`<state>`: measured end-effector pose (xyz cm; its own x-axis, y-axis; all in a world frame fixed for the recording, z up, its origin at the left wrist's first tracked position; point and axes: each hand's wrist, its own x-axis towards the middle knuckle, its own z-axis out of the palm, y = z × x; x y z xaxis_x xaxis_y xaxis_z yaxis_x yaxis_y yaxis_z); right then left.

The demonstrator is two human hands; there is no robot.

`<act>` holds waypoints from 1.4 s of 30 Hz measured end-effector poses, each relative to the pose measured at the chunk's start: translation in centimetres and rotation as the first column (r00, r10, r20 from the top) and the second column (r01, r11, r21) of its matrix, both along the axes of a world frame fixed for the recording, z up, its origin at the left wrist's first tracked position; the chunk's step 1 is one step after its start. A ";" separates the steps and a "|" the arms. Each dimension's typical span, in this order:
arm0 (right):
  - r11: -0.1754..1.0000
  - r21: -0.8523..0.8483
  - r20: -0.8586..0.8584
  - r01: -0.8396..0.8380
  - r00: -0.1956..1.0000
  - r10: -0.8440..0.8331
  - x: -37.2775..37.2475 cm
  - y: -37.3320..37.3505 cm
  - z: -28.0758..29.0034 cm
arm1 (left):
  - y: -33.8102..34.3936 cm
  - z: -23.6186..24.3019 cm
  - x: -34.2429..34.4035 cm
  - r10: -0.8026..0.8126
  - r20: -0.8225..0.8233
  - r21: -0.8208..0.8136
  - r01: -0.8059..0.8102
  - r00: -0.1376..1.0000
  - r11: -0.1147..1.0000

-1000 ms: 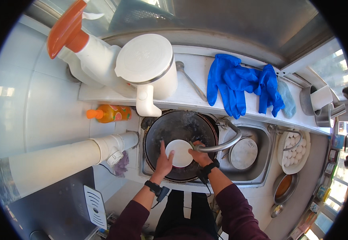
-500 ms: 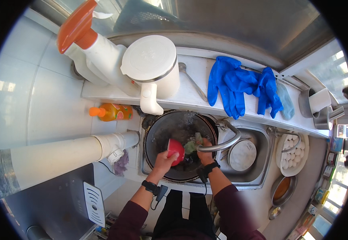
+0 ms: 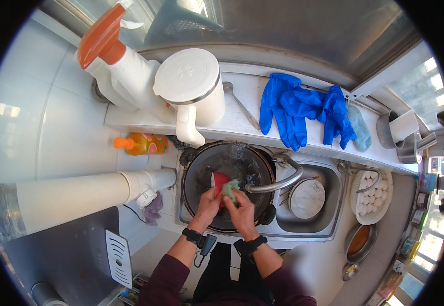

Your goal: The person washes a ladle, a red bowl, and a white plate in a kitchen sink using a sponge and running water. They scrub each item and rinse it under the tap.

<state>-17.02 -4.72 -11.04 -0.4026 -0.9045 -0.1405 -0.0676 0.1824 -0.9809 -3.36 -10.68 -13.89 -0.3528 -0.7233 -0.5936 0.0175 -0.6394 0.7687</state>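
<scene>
Both hands now scrub a red bowl (image 3: 219, 182), formerly white-faced.

Standing on the ledge at upper left: white spray bottle (image 3: 122, 71) with orange trigger. Lying below it beside the sink: orange soap bottle (image 3: 143, 144), label colourful.

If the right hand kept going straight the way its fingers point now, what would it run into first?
Most likely the green sponge that the right hand already presses, with the red bowl right behind it; the dark wok lies beyond, though depth is unclear.
</scene>
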 end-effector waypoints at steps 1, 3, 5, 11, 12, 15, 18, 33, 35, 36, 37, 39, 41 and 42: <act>1.000 -0.011 -0.059 -0.002 0.998 0.001 0.1 0.1 0.5 | 0.2 0.3 0.0 -0.026 -0.042 0.001 0.027 0.999 1.000; 0.998 -0.006 -0.208 -0.056 0.977 0.054 0.4 0.0 0.9 | 0.7 0.9 0.1 -0.098 -0.040 -0.008 0.098 0.994 0.995; 0.997 0.049 -0.373 -0.058 0.925 0.072 0.2 -0.5 0.3 | 1.3 1.6 0.2 -0.182 -0.022 -0.003 0.182 0.983 0.983; 0.949 0.183 0.226 -0.257 0.950 0.213 -3.2 -5.2 -3.9 | 4.2 3.3 0.0 -0.362 0.226 -0.254 0.413 0.905 0.875; 0.889 0.322 0.380 -0.325 0.905 0.194 -3.4 -5.5 -4.3 | 4.4 3.4 0.0 -0.370 0.257 -0.280 0.436 0.893 0.856; 0.928 0.213 0.135 -0.306 0.950 0.283 -2.6 -4.5 -4.0 | 3.8 3.1 0.0 -0.317 0.238 -0.241 0.372 0.918 0.896; 0.958 -0.088 -0.353 -0.274 0.908 0.227 0.3 -1.1 -2.4 | 2.1 1.9 0.6 -0.307 0.201 -0.230 0.350 0.930 0.908; 0.931 0.334 0.288 -0.150 0.956 0.051 -0.7 -2.4 -6.8 | 3.4 3.5 0.7 -0.226 0.072 -0.189 0.235 0.972 0.953; 0.938 0.300 0.164 -0.171 0.978 0.125 0.5 -1.5 -5.8 | 3.0 3.1 0.8 -0.046 0.025 0.087 0.044 0.999 0.995; 0.938 0.306 0.099 -0.165 0.985 0.140 0.7 -1.2 -5.7 | 2.9 3.0 1.0 -0.010 -0.014 0.127 0.012 1.000 0.992; 0.950 0.274 0.052 -0.147 0.989 0.138 0.5 -1.2 -5.9 | 2.8 2.9 1.3 0.024 -0.028 0.184 -0.018 0.999 0.983; 0.952 0.307 -0.190 0.007 0.980 0.054 -0.5 -1.7 -7.5 | 2.6 2.7 1.9 0.061 -0.049 0.219 -0.049 0.997 0.975; 0.939 0.315 -0.274 0.136 0.960 -0.048 -1.8 -2.5 -10.1 | 2.4 2.6 2.4 0.073 -0.043 0.111 -0.068 0.996 0.991; 0.925 0.328 -0.245 0.192 0.963 -0.113 -2.6 -3.2 -11.6 | 2.3 2.6 2.5 0.077 -0.036 0.081 -0.074 0.996 0.994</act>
<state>-19.60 -7.96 -22.66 -0.5879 -0.7405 -0.3257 -0.2165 0.5319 -0.8186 -0.81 -8.36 -11.33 -0.3232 -0.6997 -0.6372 0.0969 -0.6943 0.7132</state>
